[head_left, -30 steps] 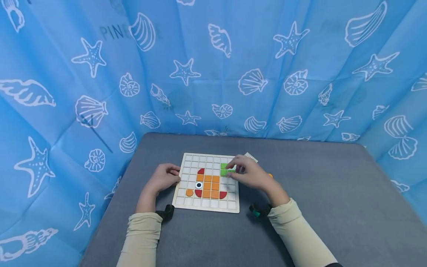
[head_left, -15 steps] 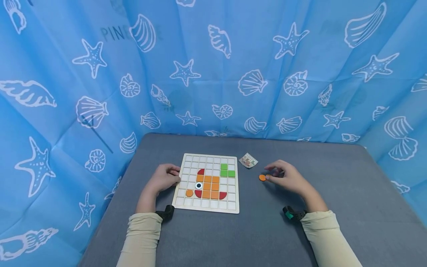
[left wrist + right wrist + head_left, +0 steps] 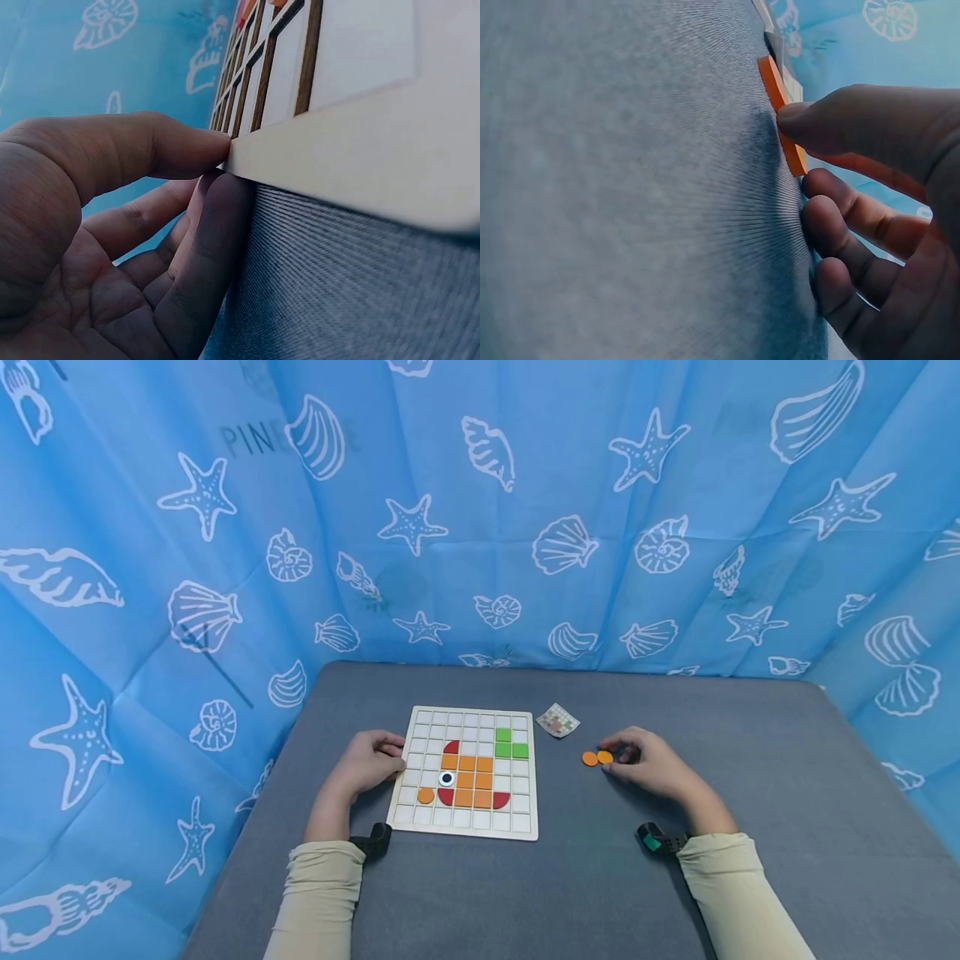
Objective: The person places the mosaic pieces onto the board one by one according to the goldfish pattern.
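My left hand (image 3: 366,763) pinches the left edge of a white gridded puzzle board (image 3: 467,834); in the left wrist view the thumb lies on the rim and a finger is under it. Orange squares (image 3: 466,780), red quarter-round pieces (image 3: 501,800), an eye piece (image 3: 447,779), green squares (image 3: 503,749) and an orange disc (image 3: 426,796) lie on the grid. To the right of the board, my right hand (image 3: 651,766) pinches an orange disc (image 3: 605,757) between thumb and index finger, low at the table. Touching or nearly touching it is a second orange disc (image 3: 590,759).
A small card (image 3: 558,720) with a printed grid picture lies just beyond the board's right corner. The grey table (image 3: 750,777) backs onto a blue curtain (image 3: 480,527) with white shell prints.
My right hand has left the green pieces on the board, moved right to the orange discs, and settled its fingers around one. The left hand has stayed at the board's edge.
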The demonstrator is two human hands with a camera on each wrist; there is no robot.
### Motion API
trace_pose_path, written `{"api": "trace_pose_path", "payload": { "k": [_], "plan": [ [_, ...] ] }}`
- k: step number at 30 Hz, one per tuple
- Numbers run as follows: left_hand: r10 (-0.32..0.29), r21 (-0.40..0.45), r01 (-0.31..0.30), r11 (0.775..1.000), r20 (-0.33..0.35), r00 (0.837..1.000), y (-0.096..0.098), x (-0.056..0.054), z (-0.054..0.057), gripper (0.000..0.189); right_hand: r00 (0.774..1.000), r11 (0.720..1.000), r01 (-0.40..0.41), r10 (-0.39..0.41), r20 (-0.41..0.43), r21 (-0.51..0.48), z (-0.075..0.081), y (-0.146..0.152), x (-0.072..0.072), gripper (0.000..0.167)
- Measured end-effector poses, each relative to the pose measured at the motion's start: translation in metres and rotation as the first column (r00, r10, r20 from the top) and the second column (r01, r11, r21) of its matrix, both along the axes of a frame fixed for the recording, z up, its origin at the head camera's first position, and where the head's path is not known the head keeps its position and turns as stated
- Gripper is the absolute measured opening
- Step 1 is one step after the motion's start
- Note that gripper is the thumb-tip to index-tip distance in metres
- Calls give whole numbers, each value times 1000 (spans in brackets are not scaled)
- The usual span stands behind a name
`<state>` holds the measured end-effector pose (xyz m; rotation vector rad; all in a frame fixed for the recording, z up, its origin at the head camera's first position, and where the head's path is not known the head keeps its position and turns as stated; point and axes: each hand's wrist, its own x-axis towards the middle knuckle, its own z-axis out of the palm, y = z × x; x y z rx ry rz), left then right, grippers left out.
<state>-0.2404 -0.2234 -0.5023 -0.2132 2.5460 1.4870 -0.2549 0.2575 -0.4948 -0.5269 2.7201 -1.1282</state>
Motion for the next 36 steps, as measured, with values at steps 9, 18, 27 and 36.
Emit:
{"api": "trace_pose_path", "payload": {
  "k": [9, 18, 27, 36],
  "plan": [
    [-12, 6, 12, 1000, -2, 1000, -1, -1, -1, 40, 1000, 1000, 18, -18, -7, 25, -1, -2, 1, 27],
    [-10, 10, 10, 1000, -3, 1000, -2, -2, -3, 40, 1000, 999, 20, -20, -7, 31, -2, -3, 0, 25],
    [-6, 7, 6, 1000, 2, 1000, -3, -2, -5, 40, 999, 998, 31, -31, -15, 49, -1, -3, 0, 24],
    [-6, 11, 6, 1000, -4, 1000, -3, -3, -5, 40, 999, 998, 44, -43, -33, 44, -1, -3, 1, 22]
  ]
}}
